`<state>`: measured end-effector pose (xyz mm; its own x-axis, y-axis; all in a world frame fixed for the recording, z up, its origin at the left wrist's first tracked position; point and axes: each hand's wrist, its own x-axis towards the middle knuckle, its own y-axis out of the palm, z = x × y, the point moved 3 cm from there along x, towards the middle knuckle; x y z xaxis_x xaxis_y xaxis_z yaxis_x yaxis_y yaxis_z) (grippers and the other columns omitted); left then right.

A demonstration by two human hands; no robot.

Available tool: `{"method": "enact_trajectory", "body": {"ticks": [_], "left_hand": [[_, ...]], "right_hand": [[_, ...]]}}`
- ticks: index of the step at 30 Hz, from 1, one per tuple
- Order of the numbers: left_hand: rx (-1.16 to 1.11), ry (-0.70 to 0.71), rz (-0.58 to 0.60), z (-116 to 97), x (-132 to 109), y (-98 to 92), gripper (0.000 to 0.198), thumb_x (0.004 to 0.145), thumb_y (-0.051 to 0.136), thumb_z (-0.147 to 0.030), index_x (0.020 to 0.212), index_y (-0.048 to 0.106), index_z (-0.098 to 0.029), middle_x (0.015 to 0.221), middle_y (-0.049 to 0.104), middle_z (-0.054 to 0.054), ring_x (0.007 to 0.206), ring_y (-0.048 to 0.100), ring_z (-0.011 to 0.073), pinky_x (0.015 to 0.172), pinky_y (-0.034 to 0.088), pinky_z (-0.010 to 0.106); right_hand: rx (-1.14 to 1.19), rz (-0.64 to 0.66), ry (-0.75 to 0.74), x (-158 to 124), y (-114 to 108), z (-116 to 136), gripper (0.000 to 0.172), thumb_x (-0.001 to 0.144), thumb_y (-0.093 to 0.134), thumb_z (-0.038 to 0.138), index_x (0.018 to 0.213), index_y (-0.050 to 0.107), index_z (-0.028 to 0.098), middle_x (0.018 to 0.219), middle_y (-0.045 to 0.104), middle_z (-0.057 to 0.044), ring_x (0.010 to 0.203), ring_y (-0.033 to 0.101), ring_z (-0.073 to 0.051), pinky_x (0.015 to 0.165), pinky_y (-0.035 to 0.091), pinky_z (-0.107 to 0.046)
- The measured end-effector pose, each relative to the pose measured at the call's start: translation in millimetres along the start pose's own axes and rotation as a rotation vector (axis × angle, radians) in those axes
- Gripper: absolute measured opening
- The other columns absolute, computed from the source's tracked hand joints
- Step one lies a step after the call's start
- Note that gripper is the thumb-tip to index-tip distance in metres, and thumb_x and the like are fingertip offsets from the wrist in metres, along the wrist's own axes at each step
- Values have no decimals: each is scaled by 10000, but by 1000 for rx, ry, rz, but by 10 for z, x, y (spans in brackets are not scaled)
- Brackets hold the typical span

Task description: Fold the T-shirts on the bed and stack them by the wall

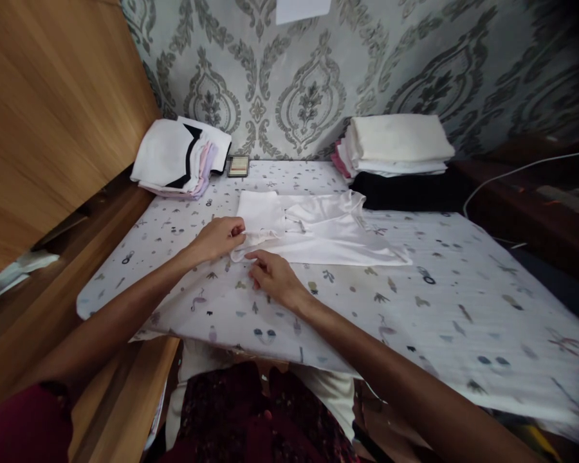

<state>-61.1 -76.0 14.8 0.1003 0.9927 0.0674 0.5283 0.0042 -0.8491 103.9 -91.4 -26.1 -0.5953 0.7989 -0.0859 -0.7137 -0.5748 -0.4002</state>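
A white garment (318, 235) lies partly folded across the patterned white cover, its left end doubled over and its right end spread with creases. Its exact kind is hard to tell. My left hand (219, 236) pinches the garment's edge at the near left, thumb and fingers together. Close beside it, my right hand (275, 276) rests by the lower left corner. The index finger of that hand is stretched out and touches the cloth's edge, while the other fingers curl loosely underneath with no cloth visible in them.
A stack of folded clothes (166, 154) stands at the back left, beside a small framed case (238, 166). At the back right are another folded stack (400, 138) and a black folded cloth (410, 191). A wooden panel (58, 116) rises on the left; a white cable (521, 168) runs at right.
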Motion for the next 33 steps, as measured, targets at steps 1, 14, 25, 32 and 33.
{"method": "enact_trajectory", "body": {"ticks": [1, 14, 25, 32, 33], "left_hand": [[-3, -1, 2, -1, 1, -5, 113, 796, 542, -296, 726, 540, -206, 659, 579, -27, 648, 519, 151, 609, 354, 275], [-21, 0, -18, 6, 35, -9, 103, 794, 549, -284, 733, 550, -201, 662, 580, -27, 637, 502, 142, 598, 338, 268], [165, 15, 176, -147, -88, 83, 126, 842, 536, -270, 729, 548, -216, 668, 600, -24, 638, 516, 152, 578, 293, 276], [238, 119, 278, -188, -178, 105, 146, 847, 570, -339, 906, 649, -231, 795, 667, 7, 754, 595, 193, 643, 354, 280], [199, 132, 286, -190, -190, 99, 182, 854, 574, -364, 946, 659, -231, 802, 668, 6, 751, 599, 191, 652, 367, 277]], "right_hand": [[-167, -35, -64, -13, -23, 25, 340, 899, 495, 74, 1187, 661, 145, 830, 663, -28, 699, 629, -146, 720, 504, -290], [-757, -14, -371, -14, 83, 20, 437, 905, 444, -15, 1175, 731, 174, 1203, 678, -86, 1010, 566, -225, 911, 487, -337], [-687, 44, -552, -85, 1, 13, 453, 884, 429, -14, 1203, 707, 148, 1204, 717, -95, 1095, 599, -216, 999, 488, -383], [-355, 19, -454, -233, -347, -40, 402, 894, 453, 56, 1102, 752, 224, 1091, 754, -55, 997, 692, -195, 904, 541, -358], [-307, 30, -428, -243, -396, -38, 386, 897, 462, 74, 1091, 759, 228, 1033, 762, -45, 933, 703, -187, 860, 550, -342]]}}
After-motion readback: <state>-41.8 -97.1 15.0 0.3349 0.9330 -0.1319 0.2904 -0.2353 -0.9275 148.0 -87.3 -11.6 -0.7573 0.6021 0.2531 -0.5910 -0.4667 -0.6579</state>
